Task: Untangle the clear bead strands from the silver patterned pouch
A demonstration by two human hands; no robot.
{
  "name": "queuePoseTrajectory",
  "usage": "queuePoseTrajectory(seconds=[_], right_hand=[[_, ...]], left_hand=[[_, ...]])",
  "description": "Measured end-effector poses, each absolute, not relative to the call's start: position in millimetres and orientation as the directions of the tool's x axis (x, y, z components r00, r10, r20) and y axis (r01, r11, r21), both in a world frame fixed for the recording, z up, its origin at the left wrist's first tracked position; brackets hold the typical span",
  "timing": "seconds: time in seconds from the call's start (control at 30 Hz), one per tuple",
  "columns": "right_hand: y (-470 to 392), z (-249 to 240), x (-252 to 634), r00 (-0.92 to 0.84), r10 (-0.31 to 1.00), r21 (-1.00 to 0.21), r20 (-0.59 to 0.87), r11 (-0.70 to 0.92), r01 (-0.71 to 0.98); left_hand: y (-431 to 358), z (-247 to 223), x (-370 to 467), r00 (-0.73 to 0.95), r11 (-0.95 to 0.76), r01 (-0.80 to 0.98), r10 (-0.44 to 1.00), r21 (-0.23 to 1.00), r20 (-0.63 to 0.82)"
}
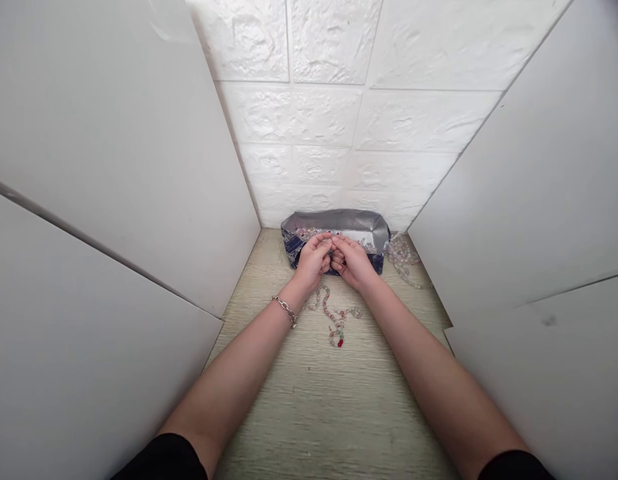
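My left hand (315,258) and my right hand (351,260) meet over the front edge of a dark blue bag (291,247) with a silvery lining. Both have thumb and forefinger pinched, the fingertips nearly touching; whatever they hold is too small to make out. Loose beads (305,233) lie inside the bag. Below my hands a strand of clear, pink and red beads (329,308) winds over the wooden surface, its upper end passing near my left wrist.
More strung beads (403,257) are heaped right of the bag. A white brick-patterned wall (319,113) stands behind it. White panels (139,147) rise close on the left and right. The pale wooden surface (319,413) runs between them.
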State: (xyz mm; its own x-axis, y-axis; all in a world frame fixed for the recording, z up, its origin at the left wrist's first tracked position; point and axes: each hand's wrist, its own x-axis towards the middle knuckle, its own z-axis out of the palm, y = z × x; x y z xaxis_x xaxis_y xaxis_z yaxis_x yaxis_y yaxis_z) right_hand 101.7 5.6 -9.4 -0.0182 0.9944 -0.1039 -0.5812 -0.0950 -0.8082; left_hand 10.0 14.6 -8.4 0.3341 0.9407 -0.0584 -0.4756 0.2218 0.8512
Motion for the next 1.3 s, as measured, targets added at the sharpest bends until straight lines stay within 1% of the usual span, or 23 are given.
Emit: queuePoseTrajectory(seconds=[0.13,0.3,0.47,0.73,1.03,1.2,1.3], right_hand=[[6.7,-11.3,103.9,-0.021,0.994,-0.791,-0.111,-0.101,-0.604],[8.6,-13.2,108.6,-0.012,0.99,-0.74,-0.139,-0.112,-0.663],[9.5,-14.6,110.5,-0.021,0.989,-0.719,-0.143,-0.119,-0.685],[7.9,-14.6,110.5,-0.042,0.992,-0.772,-0.118,-0.118,-0.624],[6.3,-13.5,108.5,-0.093,0.992,-0.824,-0.084,-0.122,-0.554],[4.1,-10.4,105.4,-0.063,0.993,-0.831,-0.102,-0.12,-0.542],[3.3,-10.4,103.5,-0.033,0.995,-0.845,-0.092,-0.096,-0.526]], left_hand=[[13.8,-6.7,11.1,0.319,0.226,-0.471,0.945,0.853,-0.074],[15.3,-9.8,12.6,0.319,0.244,-0.467,0.943,0.85,-0.095],[15.4,-10.4,13.1,0.336,0.235,-0.451,0.938,0.861,-0.08],[14.4,-7.0,12.5,0.331,0.251,-0.418,0.937,0.873,-0.111],[14.2,-6.4,8.9,0.382,0.288,-0.501,0.92,0.816,-0.09],[16.6,-9.8,7.5,0.422,0.307,-0.5,0.903,0.81,-0.083],[17.6,-10.4,8.1,0.417,0.316,-0.507,0.904,0.802,-0.093]])
